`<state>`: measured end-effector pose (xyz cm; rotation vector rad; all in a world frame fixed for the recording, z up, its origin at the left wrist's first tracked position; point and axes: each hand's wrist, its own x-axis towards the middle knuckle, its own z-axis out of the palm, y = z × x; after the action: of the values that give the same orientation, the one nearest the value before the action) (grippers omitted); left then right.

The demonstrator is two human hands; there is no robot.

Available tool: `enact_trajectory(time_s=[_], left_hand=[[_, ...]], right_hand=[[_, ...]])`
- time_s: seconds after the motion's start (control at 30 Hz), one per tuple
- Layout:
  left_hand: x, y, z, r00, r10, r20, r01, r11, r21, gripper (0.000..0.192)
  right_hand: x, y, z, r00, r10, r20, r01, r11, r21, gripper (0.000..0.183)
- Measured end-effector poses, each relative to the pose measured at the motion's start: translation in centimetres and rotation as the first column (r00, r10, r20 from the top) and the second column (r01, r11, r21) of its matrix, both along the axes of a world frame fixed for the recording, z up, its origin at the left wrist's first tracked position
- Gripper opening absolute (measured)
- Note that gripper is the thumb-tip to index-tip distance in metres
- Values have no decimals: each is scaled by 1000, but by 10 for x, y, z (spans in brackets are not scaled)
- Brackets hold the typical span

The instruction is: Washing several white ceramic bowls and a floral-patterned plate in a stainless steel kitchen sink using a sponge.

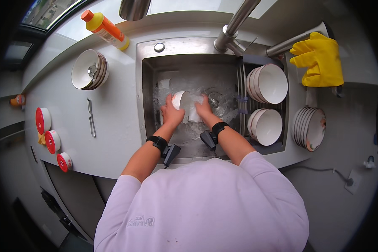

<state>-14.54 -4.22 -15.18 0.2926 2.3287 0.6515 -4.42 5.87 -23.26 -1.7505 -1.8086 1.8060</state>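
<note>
My left hand [173, 114] grips a white bowl [178, 99] with a reddish pattern on its outside, tilted on its side in the stainless steel sink [189, 71]. Close to its open side, my right hand [204, 109] holds a wet white cloth [194, 114]; its exact shape is blurred. Water wets the sink floor around both hands. Just right of my right hand lies the drain [214, 101]. The bowl's lower part is hidden behind my left fingers.
Stacked bowls [267, 84] and more bowls [266, 126] sit in a rack at the sink's right, beside upright plates [309, 128]. Left are bowls with a spoon [87, 69], a peeler [91, 117], red-lidded containers [43, 120] and a bottle [107, 30]. Behind stands the faucet [226, 39]; yellow gloves [320, 60] hang right.
</note>
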Motion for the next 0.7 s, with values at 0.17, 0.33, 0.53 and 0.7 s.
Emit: enact_trajectory(time_s=[0.17, 0.33, 0.53, 0.7], left_hand=[[8, 4, -1, 999, -32, 4, 32, 998, 47, 84], [-8, -15, -16, 868, 126, 480, -278, 925, 259, 85], [-18, -15, 7, 651, 120, 749, -370, 912, 175, 89], [-23, -23, 8, 599, 7, 801, -362, 894, 263, 93]], right_hand=[[-20, -23, -2, 986, -159, -46, 154, 983, -100, 55], [-38, -43, 36, 854, -481, -200, 301, 770, -563, 56], [-31, -25, 40, 850, -387, -357, -17, 658, -753, 59], [-30, -13, 47, 888, 127, -442, -389, 720, -574, 54]])
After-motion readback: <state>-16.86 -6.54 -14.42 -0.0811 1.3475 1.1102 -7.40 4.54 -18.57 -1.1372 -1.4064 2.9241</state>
